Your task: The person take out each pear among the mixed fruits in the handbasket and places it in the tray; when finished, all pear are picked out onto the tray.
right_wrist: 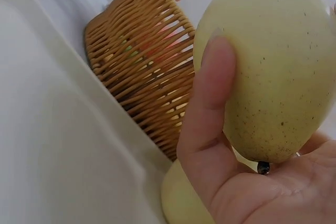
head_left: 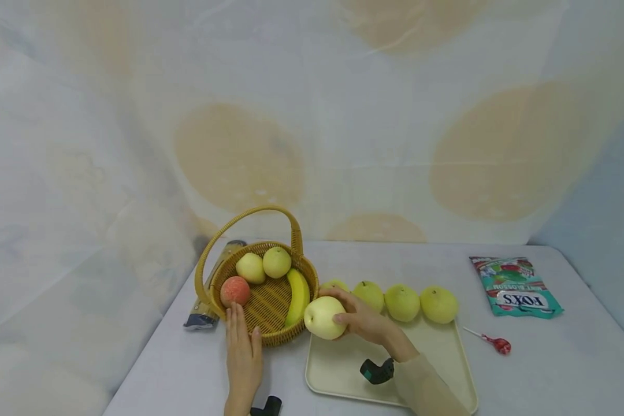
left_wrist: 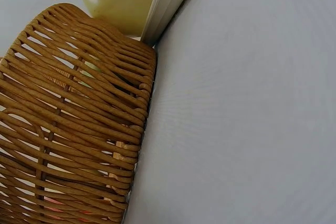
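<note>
My right hand [head_left: 361,318] grips a pale yellow pear [head_left: 325,318] beside the right rim of the wicker basket [head_left: 267,336]. In the right wrist view, the thumb lies along the speckled pear [right_wrist: 273,72], its dark stem end toward the palm. My left hand [head_left: 243,352] rests on the basket's near rim, fingers extended over it. Inside the basket are a pinkish-red peach [head_left: 235,291] near the left fingertips, a yellow banana [head_left: 297,297] along the right side, and two pears [head_left: 263,266] at the back.
Several pears [head_left: 402,303] line the far edge of a cream tray [head_left: 343,370] right of the basket. Farther right lie a red lollipop [head_left: 501,345] and a teal FOX'S candy bag [head_left: 520,289]. A long brown package [head_left: 201,319] sticks out behind the basket's left side. The arched basket handle [head_left: 270,208] stands up.
</note>
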`<state>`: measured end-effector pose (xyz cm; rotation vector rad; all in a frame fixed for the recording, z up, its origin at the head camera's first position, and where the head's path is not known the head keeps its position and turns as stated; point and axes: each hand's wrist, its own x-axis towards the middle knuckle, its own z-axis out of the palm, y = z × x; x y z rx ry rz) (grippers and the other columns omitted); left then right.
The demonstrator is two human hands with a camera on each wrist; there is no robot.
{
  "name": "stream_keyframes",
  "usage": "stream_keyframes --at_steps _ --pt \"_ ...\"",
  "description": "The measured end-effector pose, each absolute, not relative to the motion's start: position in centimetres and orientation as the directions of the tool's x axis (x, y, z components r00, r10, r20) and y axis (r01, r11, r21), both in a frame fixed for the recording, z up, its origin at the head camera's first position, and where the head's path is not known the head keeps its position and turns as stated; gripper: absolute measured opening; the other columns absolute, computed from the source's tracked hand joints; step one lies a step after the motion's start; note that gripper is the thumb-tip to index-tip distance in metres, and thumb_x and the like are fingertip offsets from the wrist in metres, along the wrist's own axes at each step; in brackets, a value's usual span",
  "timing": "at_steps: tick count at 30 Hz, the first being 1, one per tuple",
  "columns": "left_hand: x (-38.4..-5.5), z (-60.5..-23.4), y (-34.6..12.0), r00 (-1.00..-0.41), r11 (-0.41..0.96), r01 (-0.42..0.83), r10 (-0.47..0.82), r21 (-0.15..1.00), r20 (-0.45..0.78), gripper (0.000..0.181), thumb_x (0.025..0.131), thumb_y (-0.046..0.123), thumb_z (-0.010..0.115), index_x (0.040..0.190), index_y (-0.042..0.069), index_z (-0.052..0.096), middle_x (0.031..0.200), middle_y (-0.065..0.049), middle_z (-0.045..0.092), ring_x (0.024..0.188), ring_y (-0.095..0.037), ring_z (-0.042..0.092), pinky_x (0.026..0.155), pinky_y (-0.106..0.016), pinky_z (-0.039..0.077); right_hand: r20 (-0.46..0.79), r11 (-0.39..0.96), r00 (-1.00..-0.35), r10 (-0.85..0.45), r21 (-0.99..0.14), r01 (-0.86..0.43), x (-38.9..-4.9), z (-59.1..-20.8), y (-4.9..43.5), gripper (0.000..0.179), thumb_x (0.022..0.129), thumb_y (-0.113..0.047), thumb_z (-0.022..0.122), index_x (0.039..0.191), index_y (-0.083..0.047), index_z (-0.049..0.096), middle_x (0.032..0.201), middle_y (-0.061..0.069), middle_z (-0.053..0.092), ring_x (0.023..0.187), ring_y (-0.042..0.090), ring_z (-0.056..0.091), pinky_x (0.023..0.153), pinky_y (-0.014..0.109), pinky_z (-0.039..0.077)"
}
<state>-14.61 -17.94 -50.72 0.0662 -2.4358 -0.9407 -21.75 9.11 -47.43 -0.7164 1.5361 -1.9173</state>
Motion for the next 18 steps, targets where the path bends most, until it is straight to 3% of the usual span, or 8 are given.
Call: stream_keyframes --at_steps 4,12,18 --pt "-14.6 -50.7 -18.0 -0.862 0.755 0.137 -0.228 0.641 0.453 0.063 0.101 0.014 0.048 0.154 0.002 0.017 0.162 -0.017 0.016 0.15 -0.037 0.012 0.124 -0.033 0.003 0.025 -0.153 -0.698 -0.716 -0.981 0.122 -21.4 -47.9 9.5 0.067 0.094 -0.01 0.056 0.149 0.003 0.021 0.145 0.026 0.03 0.111 0.024 0.054 0.081 0.042 0.056" --pt "-14.6 -50.8 -17.9 -0.867 0.749 0.136 -0.226 0.648 0.444 0.064 0.1 0.013 0.048 0.155 0.003 0.015 0.162 -0.018 0.016 0.15 -0.038 0.011 0.124 -0.04 0.006 0.019 -0.161 -0.708 -0.706 -0.978 0.133 -20.9 -49.5 10.2 0.064 0.095 -0.009 0.053 0.15 0.002 0.022 0.135 0.012 0.042 0.11 0.021 0.056 0.08 0.041 0.056" --pt "-14.6 -50.7 -17.9 -0.862 0.757 0.146 -0.219 0.637 0.458 0.063 0.101 0.014 0.046 0.154 0.001 0.016 0.16 -0.022 0.018 0.15 -0.038 0.012 0.123 -0.031 0.001 0.005 -0.175 -0.728 -0.686 -0.972 0.159 -19.8 -50.0 11.1 0.063 0.095 -0.008 0.054 0.149 0.001 0.023 0.141 0.02 0.035 0.114 0.023 0.052 0.084 0.043 0.055"
